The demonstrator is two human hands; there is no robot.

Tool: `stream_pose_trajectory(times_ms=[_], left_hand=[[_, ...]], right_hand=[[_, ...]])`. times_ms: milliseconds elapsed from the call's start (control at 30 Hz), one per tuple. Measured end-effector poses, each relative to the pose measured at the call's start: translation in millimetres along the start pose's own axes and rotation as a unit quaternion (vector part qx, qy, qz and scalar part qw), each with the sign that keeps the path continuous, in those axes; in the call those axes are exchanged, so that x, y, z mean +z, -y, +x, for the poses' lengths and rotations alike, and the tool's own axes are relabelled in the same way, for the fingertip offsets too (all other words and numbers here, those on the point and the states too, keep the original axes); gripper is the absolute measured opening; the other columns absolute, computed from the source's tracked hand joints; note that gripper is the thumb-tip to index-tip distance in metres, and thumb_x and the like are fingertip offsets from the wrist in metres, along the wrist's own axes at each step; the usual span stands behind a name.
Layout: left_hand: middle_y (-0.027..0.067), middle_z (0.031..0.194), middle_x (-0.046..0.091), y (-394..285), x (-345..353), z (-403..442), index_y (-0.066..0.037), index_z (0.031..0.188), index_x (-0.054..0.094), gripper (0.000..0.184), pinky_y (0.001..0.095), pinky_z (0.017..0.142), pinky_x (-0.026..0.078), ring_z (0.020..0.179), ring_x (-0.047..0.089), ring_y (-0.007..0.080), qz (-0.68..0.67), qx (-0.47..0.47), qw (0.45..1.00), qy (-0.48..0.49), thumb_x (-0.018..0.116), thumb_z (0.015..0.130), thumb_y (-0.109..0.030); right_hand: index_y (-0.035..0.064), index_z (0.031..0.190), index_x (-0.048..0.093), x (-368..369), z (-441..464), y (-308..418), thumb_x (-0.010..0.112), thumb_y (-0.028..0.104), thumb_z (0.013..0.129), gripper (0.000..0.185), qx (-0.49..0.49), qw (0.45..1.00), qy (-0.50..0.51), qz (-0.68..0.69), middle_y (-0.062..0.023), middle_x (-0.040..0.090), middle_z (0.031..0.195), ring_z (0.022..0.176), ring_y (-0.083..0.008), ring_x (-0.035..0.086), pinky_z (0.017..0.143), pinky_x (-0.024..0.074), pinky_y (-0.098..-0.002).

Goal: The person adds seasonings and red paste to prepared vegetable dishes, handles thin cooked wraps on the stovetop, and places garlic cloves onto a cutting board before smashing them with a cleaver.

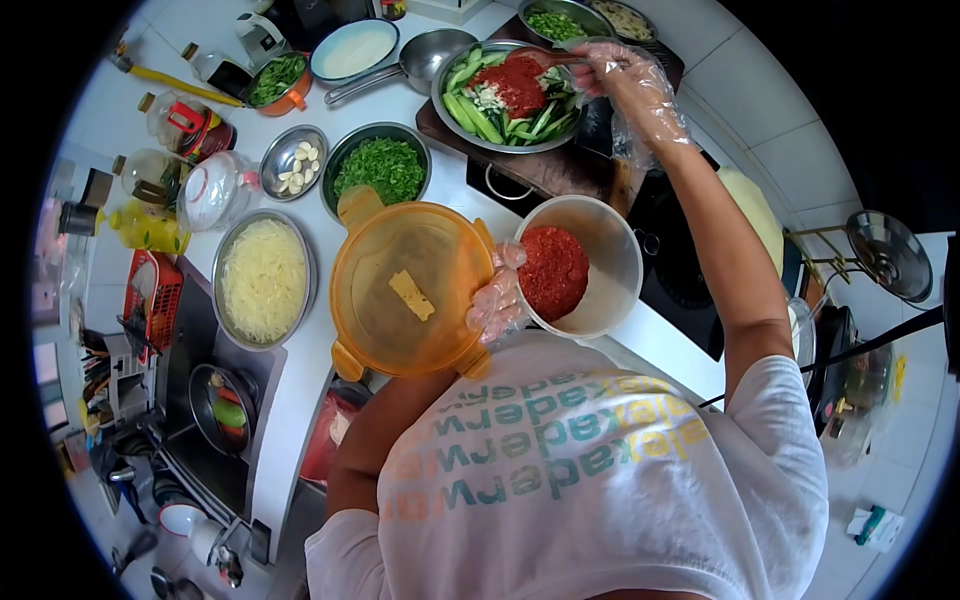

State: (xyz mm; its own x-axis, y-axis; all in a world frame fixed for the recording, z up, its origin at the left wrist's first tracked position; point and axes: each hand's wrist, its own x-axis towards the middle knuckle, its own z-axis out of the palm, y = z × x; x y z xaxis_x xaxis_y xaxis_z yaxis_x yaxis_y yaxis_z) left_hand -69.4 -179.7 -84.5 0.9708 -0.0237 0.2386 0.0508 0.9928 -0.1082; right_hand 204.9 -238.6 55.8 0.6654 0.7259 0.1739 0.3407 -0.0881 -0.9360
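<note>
My right hand [622,88], in a clear plastic glove, is closed around a reddish-brown spoon [556,58]. The spoon's head is at the red chili paste [518,86] heaped with chopped garlic on cut cucumbers [478,112] in a metal bowl [506,148]. My left hand [497,303], also gloved, grips the edge of a translucent orange lid [385,250] with clip tabs and a yellowish label. Beside that hand, its fingers close to the rim, is a whitish tub [612,250] with more red paste [553,272] inside. Whether the left fingers also hold the tub is unclear.
Around the lid are bowls of shredded white vegetable [262,280], chopped greens [382,170] and garlic cloves [299,168]. A metal ladle [430,58] lies behind. Bottles and jars line the left; a sink [222,465] lies lower left, a black stovetop [675,275] right.
</note>
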Motion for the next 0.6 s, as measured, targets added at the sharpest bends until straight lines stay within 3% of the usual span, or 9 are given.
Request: stream_pose_trajectory(times_ms=[467,567,600], left_hand=[[0.0039,0.064,0.053,-0.9,1.9,0.7,-0.004,0.105,0.044,0.028,0.022,0.049,0.04,0.048,0.048,0.0092,0.008,0.002,1.0,0.001,0.047,0.091,-0.027],[0.0034,0.064,0.053,-1.3,4.1,0.4,-0.004,0.105,0.044,0.028,0.022,0.05,0.04,0.049,0.048,0.0089,0.011,0.004,1.0,0.0,0.047,0.091,-0.027],[0.0033,0.064,0.053,-1.1,4.6,0.0,-0.004,0.105,0.045,0.028,0.022,0.05,0.039,0.049,0.047,0.0088,0.014,0.003,1.0,-0.002,0.047,0.091,-0.027]], right_hand=[[0.0021,0.108,0.058,3.1,-11.8,11.1,0.047,0.029,0.093,0.033,-0.122,0.971,-0.033,-0.201,-0.0096,0.064,0.092,0.081,-0.013,0.061,0.073,0.0489,-0.0253],[0.0007,0.102,0.06,-0.2,-22.3,23.9,0.046,0.033,0.092,0.036,-0.124,0.986,-0.084,-0.076,-0.009,0.065,0.083,0.073,-0.0137,0.062,0.069,0.0495,-0.026],[0.0005,0.107,0.058,-5.1,-27.1,31.5,0.047,0.029,0.093,0.033,-0.052,0.996,-0.075,-0.025,-0.0087,0.064,0.086,0.075,-0.0104,0.06,0.069,0.0479,-0.0235]])
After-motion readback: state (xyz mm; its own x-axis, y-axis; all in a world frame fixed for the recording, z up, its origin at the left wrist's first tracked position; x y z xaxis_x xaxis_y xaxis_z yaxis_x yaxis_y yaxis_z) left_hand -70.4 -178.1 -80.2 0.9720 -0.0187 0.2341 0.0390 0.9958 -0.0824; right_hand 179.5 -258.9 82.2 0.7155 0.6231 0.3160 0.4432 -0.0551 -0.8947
